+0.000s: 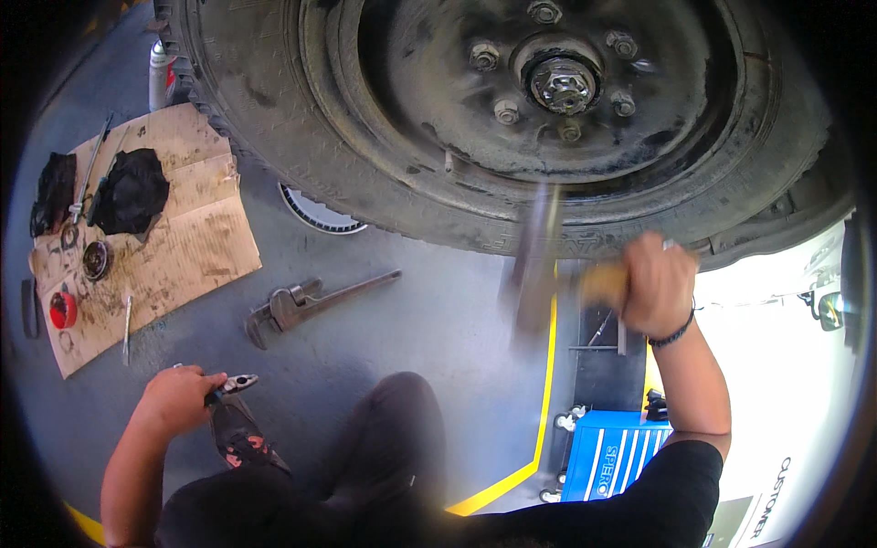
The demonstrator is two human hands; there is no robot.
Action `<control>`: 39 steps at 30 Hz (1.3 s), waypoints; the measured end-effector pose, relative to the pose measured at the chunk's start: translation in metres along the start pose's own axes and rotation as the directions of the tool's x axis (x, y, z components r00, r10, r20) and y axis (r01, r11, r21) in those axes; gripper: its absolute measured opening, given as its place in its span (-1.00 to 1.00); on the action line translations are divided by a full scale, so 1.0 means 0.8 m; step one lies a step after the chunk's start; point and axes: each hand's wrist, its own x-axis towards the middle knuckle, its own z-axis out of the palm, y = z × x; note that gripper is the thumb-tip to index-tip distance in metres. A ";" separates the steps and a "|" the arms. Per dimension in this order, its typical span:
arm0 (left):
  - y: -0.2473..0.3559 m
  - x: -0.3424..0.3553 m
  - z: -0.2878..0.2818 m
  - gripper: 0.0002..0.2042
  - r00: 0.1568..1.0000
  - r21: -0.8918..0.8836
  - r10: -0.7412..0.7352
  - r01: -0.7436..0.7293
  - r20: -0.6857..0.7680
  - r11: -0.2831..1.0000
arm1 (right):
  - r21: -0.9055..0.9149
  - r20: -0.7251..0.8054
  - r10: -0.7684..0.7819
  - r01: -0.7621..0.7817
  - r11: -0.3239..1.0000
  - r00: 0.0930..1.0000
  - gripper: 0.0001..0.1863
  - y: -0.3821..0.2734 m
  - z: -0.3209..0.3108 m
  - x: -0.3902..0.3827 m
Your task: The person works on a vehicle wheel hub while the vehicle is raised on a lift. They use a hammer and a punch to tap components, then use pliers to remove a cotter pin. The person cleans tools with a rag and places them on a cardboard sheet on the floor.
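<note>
My right hand (660, 285) is closed round the yellowish handle of a hammer (537, 265), whose long head is smeared by motion just in front of the tyre's lower edge. Above it looms a large dirty wheel (429, 137) with a ring of lug nuts and a shiny central hub (565, 87). Low on the left, my left hand (178, 400) grips a pair of pliers (240, 384), with the jaws sticking out past the thumb. A dark shoe (239, 434) shows just below the pliers.
A pipe wrench (315, 301) lies on the grey floor. Stained cardboard (196, 228) carries black rags (132, 192), a red cap (63, 310) and small parts. A spray can (160, 78) stands behind it. A blue tool cabinet (607, 457) on casters and a white vehicle body (776, 365) are at right.
</note>
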 end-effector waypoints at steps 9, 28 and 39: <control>-0.013 -0.001 0.015 -0.47 0.996 0.007 0.019 -0.020 0.084 1.000 | 0.040 -0.001 0.007 -0.007 0.999 1.000 -0.62 0.003 0.010 -0.004; -0.039 0.005 0.032 -0.42 0.999 -0.076 0.012 -0.010 0.035 0.997 | 0.292 -0.168 0.007 0.043 0.956 0.986 -0.67 -0.007 0.023 0.000; -0.105 0.026 0.132 -0.46 0.870 -0.247 -0.247 0.150 -0.427 0.957 | 0.810 0.291 0.129 -0.316 0.494 0.948 -0.73 -0.267 0.142 -0.090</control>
